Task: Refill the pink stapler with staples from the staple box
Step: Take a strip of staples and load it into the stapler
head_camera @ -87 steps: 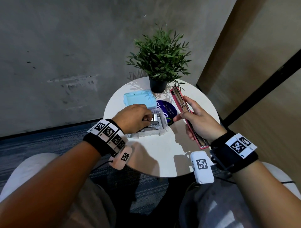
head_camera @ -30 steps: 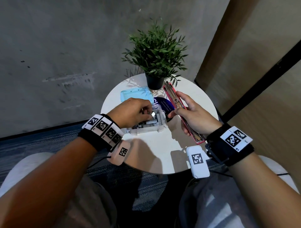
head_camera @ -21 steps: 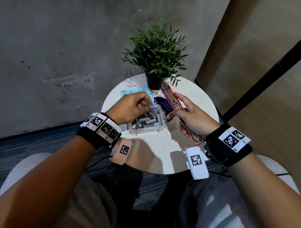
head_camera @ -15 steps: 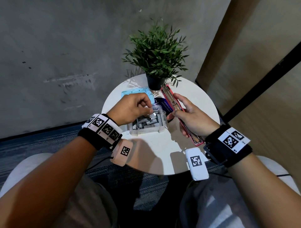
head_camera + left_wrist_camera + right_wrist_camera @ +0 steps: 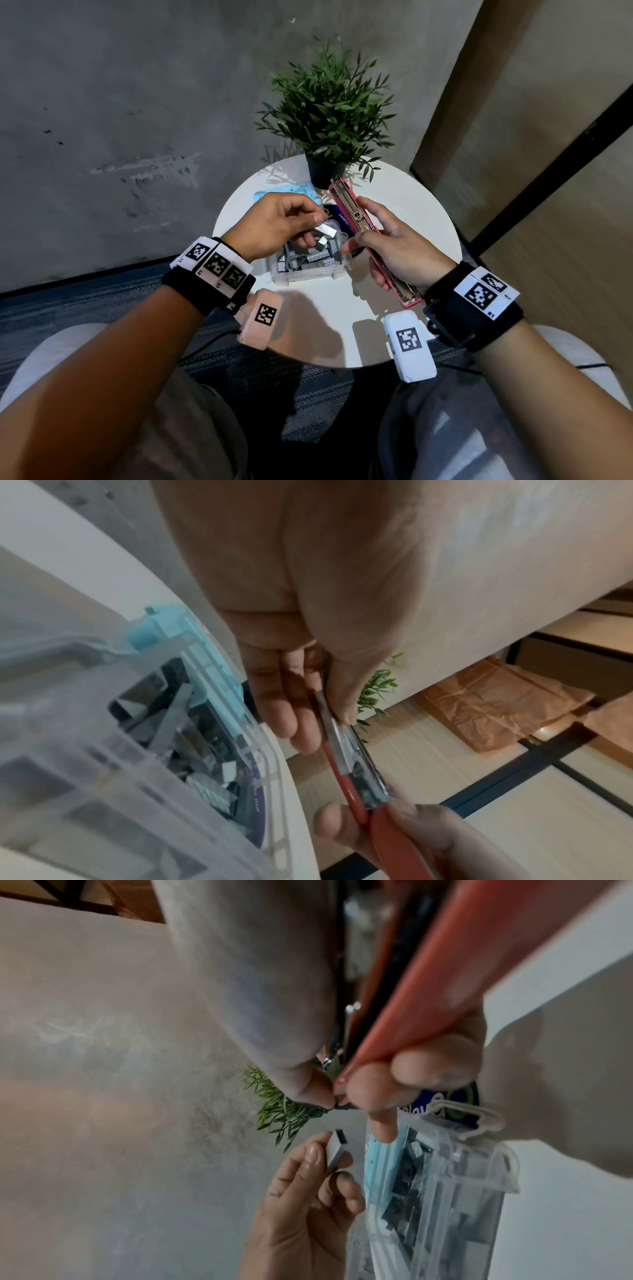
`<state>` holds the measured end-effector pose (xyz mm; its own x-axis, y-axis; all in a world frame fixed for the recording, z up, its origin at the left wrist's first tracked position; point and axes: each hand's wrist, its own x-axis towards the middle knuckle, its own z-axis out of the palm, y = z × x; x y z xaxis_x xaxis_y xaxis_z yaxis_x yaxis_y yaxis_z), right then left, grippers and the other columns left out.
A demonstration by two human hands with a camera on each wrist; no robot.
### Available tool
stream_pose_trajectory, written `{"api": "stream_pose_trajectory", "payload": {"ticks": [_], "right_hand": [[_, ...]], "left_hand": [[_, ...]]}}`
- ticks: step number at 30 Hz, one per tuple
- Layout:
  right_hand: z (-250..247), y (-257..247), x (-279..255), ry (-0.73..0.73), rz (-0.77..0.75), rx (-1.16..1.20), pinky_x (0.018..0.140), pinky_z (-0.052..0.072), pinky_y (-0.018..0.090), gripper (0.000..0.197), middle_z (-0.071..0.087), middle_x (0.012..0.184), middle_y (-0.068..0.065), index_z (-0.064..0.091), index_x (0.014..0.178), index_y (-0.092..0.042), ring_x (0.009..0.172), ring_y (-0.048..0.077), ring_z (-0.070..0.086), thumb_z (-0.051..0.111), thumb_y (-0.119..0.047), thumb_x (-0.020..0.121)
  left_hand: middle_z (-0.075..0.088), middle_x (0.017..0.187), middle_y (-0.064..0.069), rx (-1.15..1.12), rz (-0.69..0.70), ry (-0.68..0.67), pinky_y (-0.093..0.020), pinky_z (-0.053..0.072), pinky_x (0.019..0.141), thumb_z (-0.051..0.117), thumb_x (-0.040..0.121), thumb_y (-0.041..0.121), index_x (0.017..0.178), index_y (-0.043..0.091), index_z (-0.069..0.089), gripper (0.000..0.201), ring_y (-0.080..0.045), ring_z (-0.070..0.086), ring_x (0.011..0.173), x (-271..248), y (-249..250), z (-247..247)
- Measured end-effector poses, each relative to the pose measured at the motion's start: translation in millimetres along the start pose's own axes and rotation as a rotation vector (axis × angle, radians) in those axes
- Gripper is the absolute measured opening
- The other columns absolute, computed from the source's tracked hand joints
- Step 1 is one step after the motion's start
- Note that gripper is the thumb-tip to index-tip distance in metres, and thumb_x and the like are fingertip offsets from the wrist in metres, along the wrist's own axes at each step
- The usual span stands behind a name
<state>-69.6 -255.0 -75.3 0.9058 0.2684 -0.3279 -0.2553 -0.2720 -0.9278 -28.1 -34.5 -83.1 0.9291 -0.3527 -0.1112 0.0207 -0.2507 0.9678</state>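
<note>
Staple strip (image 5: 324,230) now lifted clear of the staple box (image 5: 310,262); half a second ago it was still at box level, so pickup is judged done and loading is next. Strip is pinched between thumb and fingertips of the left hand (image 5: 274,224), held above the box at roughly 9 o'clock from the stapler's mid-channel. Pink stapler (image 5: 371,240) is held opened flat in the right hand (image 5: 394,246), fingers curled round its body, metal channel facing up, nose toward 11 o'clock near the potted plant (image 5: 329,113). Box sits on the round white table (image 5: 404,192), its blue lid (image 5: 291,190) behind it at 12 o'clock. Strip and channel not yet touching. Alignment with the rail still needed.
</note>
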Motion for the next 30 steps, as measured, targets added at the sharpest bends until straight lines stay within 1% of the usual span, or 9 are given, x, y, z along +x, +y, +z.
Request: {"api": "stream_pose_trajectory", "payload": {"ticks": [2, 7, 10, 14, 18, 21, 24, 28, 30], "right_hand": [[2, -2, 0, 0.006, 0.004, 0.019, 0.042, 0.045, 0.026, 0.067, 0.077, 0.103, 0.007, 0.022, 0.154, -0.043, 0.039, 0.022, 0.051, 0.049, -0.014, 0.099], [6, -4, 1, 0.015, 0.005, 0.033, 0.039, 0.045, 0.025, 0.069, 0.077, 0.105, 0.008, 0.021, 0.154, -0.042, 0.038, 0.02, 0.051, 0.05, -0.013, 0.098], [7, -4, 0, 0.018, 0.0, 0.036, 0.041, 0.045, 0.026, 0.07, 0.076, 0.107, 0.01, 0.021, 0.154, -0.044, 0.039, 0.019, 0.052, 0.051, -0.015, 0.098], [9, -7, -3, 0.008, -0.014, 0.03, 0.041, 0.045, 0.027, 0.069, 0.073, 0.11, 0.022, 0.024, 0.151, -0.046, 0.039, 0.02, 0.051, 0.052, -0.014, 0.097], [7, -7, -1, 0.013, -0.02, 0.01, 0.041, 0.045, 0.027, 0.07, 0.075, 0.109, 0.011, 0.021, 0.152, -0.046, 0.038, 0.019, 0.052, 0.051, -0.013, 0.098], [5, -5, 0, 0.028, -0.022, 0.013, 0.04, 0.045, 0.027, 0.07, 0.075, 0.11, 0.012, 0.021, 0.153, -0.045, 0.037, 0.02, 0.052, 0.05, -0.012, 0.099], [3, -5, 1, 0.042, -0.022, 0.018, 0.04, 0.045, 0.027, 0.07, 0.074, 0.11, 0.012, 0.022, 0.154, -0.045, 0.037, 0.021, 0.052, 0.05, -0.012, 0.098], [0, -4, 1, 0.069, -0.024, 0.018, 0.039, 0.043, 0.026, 0.071, 0.075, 0.109, 0.01, 0.022, 0.154, -0.044, 0.037, 0.022, 0.051, 0.05, -0.011, 0.098], [-1, -5, 0, 0.079, -0.022, 0.02, 0.039, 0.042, 0.026, 0.071, 0.076, 0.107, 0.009, 0.022, 0.154, -0.043, 0.037, 0.022, 0.051, 0.05, -0.011, 0.097]], "left_hand": [[0.068, 0.068, -0.011, -0.019, -0.001, -0.036, -0.025, 0.058, 0.059, 0.063, 0.093, 0.007, 0.104, -0.003, 0.067, 0.015, -0.013, 0.066, 0.058, 0, 0, 2], [0.071, 0.073, -0.008, 0.008, 0.004, -0.114, -0.023, 0.058, 0.067, 0.058, 0.096, 0.005, 0.099, 0.012, 0.07, 0.014, -0.012, 0.068, 0.065, 0, -4, 1], [0.072, 0.08, -0.004, 0.005, -0.02, -0.137, -0.027, 0.059, 0.073, 0.068, 0.09, 0.009, 0.096, 0.016, 0.071, 0.01, -0.014, 0.068, 0.072, 1, -6, 1], [0.073, 0.088, 0.008, 0.414, 0.083, -0.089, -0.026, 0.051, 0.074, 0.077, 0.083, 0.021, 0.095, 0.021, 0.072, 0.013, -0.003, 0.064, 0.073, 2, -9, 2], [0.073, 0.086, 0.011, 0.596, 0.145, -0.033, -0.03, 0.05, 0.071, 0.069, 0.09, 0.029, 0.099, 0.024, 0.071, 0.01, -0.006, 0.065, 0.078, -1, -10, 0], [0.073, 0.089, 0.012, 0.677, 0.176, -0.015, -0.027, 0.048, 0.071, 0.06, 0.097, 0.032, 0.112, 0.03, 0.068, 0.017, -0.002, 0.065, 0.079, -2, -11, -1], [0.073, 0.093, 0.011, 0.778, 0.224, -0.007, -0.031, 0.05, 0.074, 0.054, 0.098, 0.038, 0.114, 0.033, 0.065, 0.019, -0.01, 0.065, 0.084, -2, -13, 0], [0.069, 0.096, 0.004, 1.036, 0.329, -0.002, -0.038, 0.046, 0.082, 0.056, 0.094, 0.047, 0.101, 0.023, 0.072, 0.029, -0.02, 0.058, 0.092, 0, -18, 4], [0.063, 0.106, 0.004, 1.064, 0.347, 0.012, -0.039, 0.043, 0.087, 0.058, 0.091, 0.044, 0.11, 0.028, 0.071, 0.028, -0.02, 0.054, 0.099, 1, -19, 8]]}}
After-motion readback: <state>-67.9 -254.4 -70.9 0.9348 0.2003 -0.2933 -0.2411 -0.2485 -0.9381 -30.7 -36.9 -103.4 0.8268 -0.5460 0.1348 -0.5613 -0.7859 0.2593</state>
